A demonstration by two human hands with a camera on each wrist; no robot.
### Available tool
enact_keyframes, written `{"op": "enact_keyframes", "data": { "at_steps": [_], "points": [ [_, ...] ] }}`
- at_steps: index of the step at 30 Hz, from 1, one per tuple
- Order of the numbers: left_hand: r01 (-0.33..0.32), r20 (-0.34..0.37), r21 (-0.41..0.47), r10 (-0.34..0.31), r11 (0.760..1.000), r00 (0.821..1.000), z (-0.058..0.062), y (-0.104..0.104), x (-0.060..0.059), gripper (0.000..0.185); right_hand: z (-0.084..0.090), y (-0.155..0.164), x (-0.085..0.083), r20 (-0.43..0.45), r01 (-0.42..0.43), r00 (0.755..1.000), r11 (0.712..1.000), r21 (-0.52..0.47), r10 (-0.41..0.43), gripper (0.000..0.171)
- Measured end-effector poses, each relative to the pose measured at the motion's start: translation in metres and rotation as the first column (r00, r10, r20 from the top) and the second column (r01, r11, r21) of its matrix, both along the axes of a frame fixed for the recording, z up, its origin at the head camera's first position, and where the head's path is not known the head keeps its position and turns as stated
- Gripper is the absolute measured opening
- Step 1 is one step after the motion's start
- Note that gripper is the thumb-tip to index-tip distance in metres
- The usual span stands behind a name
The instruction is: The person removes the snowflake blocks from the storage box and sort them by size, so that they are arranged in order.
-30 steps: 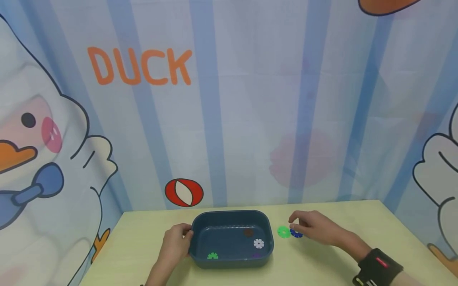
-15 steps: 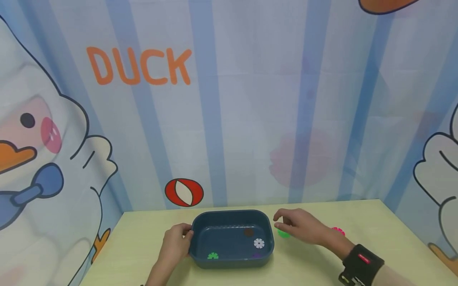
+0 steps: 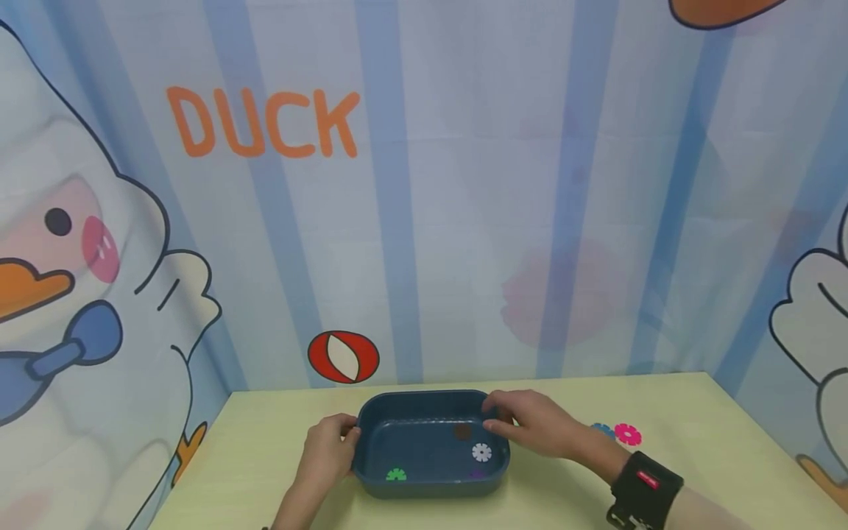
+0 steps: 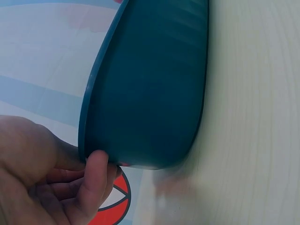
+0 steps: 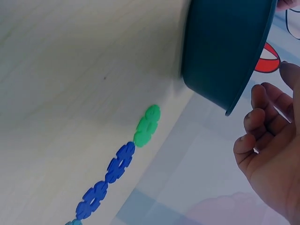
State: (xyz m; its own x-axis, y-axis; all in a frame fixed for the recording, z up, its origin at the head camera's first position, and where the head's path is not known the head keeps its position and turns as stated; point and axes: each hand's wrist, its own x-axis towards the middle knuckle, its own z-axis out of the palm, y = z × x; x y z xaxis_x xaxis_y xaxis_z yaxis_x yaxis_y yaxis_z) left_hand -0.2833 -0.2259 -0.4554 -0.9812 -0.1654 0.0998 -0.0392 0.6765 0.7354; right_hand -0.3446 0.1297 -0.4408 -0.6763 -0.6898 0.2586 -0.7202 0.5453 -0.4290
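A dark blue-green plastic basin (image 3: 430,489) stands on the table. My left hand (image 3: 326,449) pinches its left rim between thumb and fingers, as the left wrist view also shows. Inside lie a white notched disc (image 3: 481,453), a green notched disc (image 3: 396,475), a brown disc (image 3: 461,432) and a purple disc (image 3: 477,475). Over the basin's right rim hovers my right hand (image 3: 538,423), its fingers loosely bent. Nothing shows between those fingers; in the right wrist view they are apart from the basin wall.
Right of the basin, a green disc (image 5: 147,125) and blue discs (image 5: 120,162) lie in a row. The right hand hides them in the head view. Past the right wrist are a light-blue disc (image 3: 603,431) and a pink disc (image 3: 628,434). A printed curtain (image 3: 464,221) hangs behind the table.
My right hand has moved left, from above the blue disc, past the green one, to the basin's right rim. The pink and light-blue discs have come into sight. The left hand stays put.
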Motion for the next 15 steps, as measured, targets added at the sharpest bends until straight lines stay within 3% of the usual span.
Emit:
{"op": "enact_keyframes", "data": {
  "at_steps": [15],
  "points": [
    [-0.002, -0.006, 0.003, 0.002, 1.0, 1.0, -0.002, 0.0, -0.001, 0.024, -0.008, -0.027, 0.003, 0.074, -0.093, 0.993, 0.996, 0.016, 0.092, 0.03]
  ]
}}
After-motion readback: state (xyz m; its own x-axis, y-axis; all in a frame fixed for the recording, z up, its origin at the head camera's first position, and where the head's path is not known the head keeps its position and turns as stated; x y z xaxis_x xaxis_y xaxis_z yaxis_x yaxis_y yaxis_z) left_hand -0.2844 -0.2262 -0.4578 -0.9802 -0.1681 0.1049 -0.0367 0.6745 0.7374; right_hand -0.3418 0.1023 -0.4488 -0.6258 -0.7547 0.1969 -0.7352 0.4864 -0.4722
